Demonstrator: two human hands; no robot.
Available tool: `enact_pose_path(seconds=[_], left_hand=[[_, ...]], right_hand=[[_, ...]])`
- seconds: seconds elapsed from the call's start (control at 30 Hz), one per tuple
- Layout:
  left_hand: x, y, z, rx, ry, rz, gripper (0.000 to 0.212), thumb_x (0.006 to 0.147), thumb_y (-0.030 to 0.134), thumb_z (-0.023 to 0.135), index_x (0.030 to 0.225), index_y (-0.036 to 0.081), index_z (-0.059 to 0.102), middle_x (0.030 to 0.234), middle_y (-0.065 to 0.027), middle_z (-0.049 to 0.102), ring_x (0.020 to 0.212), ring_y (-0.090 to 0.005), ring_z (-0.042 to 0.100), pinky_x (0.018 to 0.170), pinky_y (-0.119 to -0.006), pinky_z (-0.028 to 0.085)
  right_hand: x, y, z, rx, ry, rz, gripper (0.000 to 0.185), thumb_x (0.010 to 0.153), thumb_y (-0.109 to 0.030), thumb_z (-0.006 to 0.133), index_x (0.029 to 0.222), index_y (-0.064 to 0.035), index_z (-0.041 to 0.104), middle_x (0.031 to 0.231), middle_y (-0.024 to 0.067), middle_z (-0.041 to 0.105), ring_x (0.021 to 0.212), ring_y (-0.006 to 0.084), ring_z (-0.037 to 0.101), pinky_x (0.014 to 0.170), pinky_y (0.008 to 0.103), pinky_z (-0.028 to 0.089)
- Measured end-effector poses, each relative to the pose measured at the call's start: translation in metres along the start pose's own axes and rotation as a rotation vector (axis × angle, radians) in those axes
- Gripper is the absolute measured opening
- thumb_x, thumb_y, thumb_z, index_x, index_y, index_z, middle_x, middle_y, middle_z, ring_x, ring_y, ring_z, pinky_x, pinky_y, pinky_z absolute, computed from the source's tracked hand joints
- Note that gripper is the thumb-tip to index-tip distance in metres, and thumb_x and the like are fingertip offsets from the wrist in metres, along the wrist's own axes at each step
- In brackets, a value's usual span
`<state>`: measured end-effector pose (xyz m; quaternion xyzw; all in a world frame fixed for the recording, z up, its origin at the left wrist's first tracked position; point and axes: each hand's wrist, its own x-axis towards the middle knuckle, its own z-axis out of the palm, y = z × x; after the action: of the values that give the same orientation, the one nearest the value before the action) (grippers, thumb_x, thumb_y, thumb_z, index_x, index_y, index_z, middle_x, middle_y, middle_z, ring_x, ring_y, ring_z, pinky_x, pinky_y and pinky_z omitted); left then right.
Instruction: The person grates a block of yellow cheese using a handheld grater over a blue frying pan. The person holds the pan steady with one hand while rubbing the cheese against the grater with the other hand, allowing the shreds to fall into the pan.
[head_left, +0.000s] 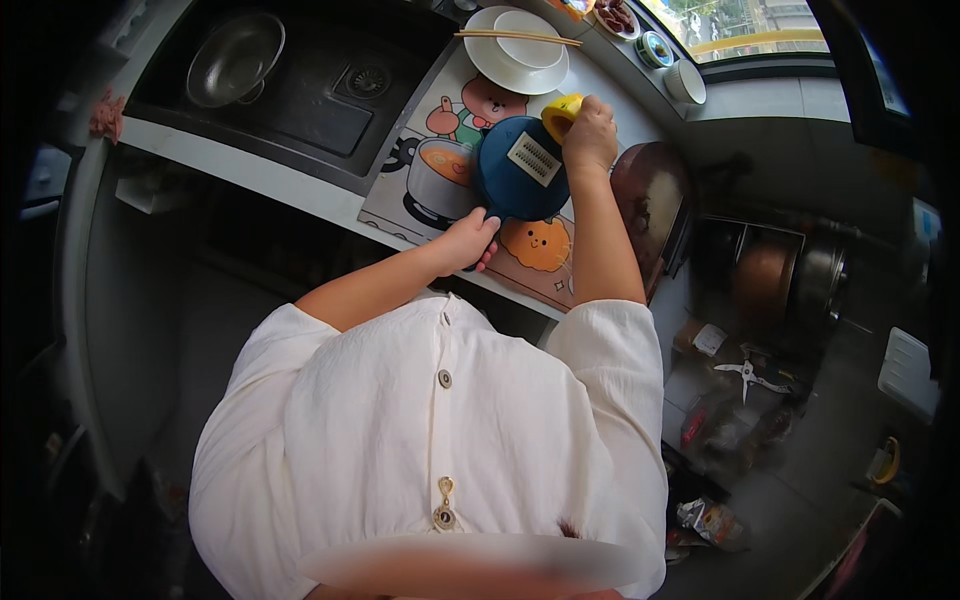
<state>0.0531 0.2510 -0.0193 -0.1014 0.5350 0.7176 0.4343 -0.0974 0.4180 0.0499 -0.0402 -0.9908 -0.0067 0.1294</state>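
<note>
My left hand (474, 241) is closed around the handle of a round blue grater bowl (504, 180), which has a pale ridged grating plate (535, 159) in its top. The bowl rests over a counter mat printed with cartoon figures (450, 112). Past the bowl's upper right edge, my right hand (591, 135) grips a yellow hollow piece (562, 116), rounded and open at one side; I cannot tell what it is. Behind the bowl stand a white plate (480, 64) and a white bowl (529, 49) with wooden chopsticks (517, 36) across them.
To the left, a dark sink (300, 135) holds a metal pan (236, 60). A round wooden cutting board (645, 195) stands right of my right forearm. On the windowsill are a white ramekin (685, 81) and a plate of dark red food (616, 18).
</note>
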Motion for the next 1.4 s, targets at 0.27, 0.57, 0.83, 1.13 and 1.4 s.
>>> enact_pose_path(seconds=[0.27, 0.57, 0.83, 1.13, 1.4], left_hand=[[0.0, -0.004, -0.004, 0.029, 0.011, 0.063, 0.025, 0.1, 0.027, 0.041, 0.105, 0.003, 0.039, 0.076, -0.0072, 0.051, 0.056, -0.0144, 0.049, 0.047, -0.03, 0.046], [0.004, -0.001, -0.003, 0.015, -0.03, 0.012, 0.025, 0.1, 0.028, 0.04, 0.108, 0.004, 0.038, 0.077, -0.0067, 0.051, 0.058, -0.0136, 0.049, 0.047, -0.03, 0.046], [0.001, -0.003, -0.005, 0.047, -0.024, 0.056, 0.026, 0.1, 0.028, 0.04, 0.109, 0.004, 0.039, 0.077, -0.0066, 0.051, 0.057, -0.0135, 0.049, 0.047, -0.03, 0.046], [0.003, 0.003, -0.008, 0.02, -0.043, -0.039, 0.023, 0.1, 0.031, 0.04, 0.109, 0.009, 0.04, 0.079, -0.0036, 0.05, 0.061, -0.0116, 0.048, 0.05, -0.028, 0.047], [0.001, 0.006, -0.014, 0.048, -0.092, -0.032, 0.023, 0.1, 0.032, 0.041, 0.108, 0.01, 0.042, 0.078, -0.0026, 0.051, 0.063, -0.0108, 0.048, 0.051, -0.027, 0.047]], right_hand=[[-0.104, -0.013, -0.013, 0.138, -0.112, -0.213, 0.033, 0.072, -0.007, 0.069, 0.097, -0.0092, 0.047, 0.099, 0.0119, 0.052, 0.092, 0.035, 0.059, 0.072, 0.0416, 0.054], [-0.024, 0.007, -0.014, 0.082, 0.009, -0.068, 0.035, 0.073, -0.007, 0.07, 0.1, -0.0095, 0.048, 0.101, 0.0117, 0.053, 0.093, 0.0357, 0.058, 0.072, 0.0446, 0.052], [-0.069, -0.009, -0.002, 0.104, -0.112, -0.104, 0.042, 0.07, -0.012, 0.076, 0.099, -0.0086, 0.046, 0.099, 0.0117, 0.052, 0.095, 0.036, 0.058, 0.073, 0.0434, 0.053], [-0.038, 0.016, -0.015, 1.162, -0.059, 0.504, 0.03, 0.084, -0.011, 0.062, 0.108, -0.0036, 0.045, 0.093, 0.0118, 0.06, 0.076, 0.025, 0.063, 0.06, 0.0343, 0.054], [-0.1, 0.028, -0.004, 2.206, -0.481, 0.621, 0.038, 0.091, -0.02, 0.059, 0.128, -0.013, 0.049, 0.116, 0.0136, 0.06, 0.085, 0.0197, 0.064, 0.06, 0.0269, 0.053]])
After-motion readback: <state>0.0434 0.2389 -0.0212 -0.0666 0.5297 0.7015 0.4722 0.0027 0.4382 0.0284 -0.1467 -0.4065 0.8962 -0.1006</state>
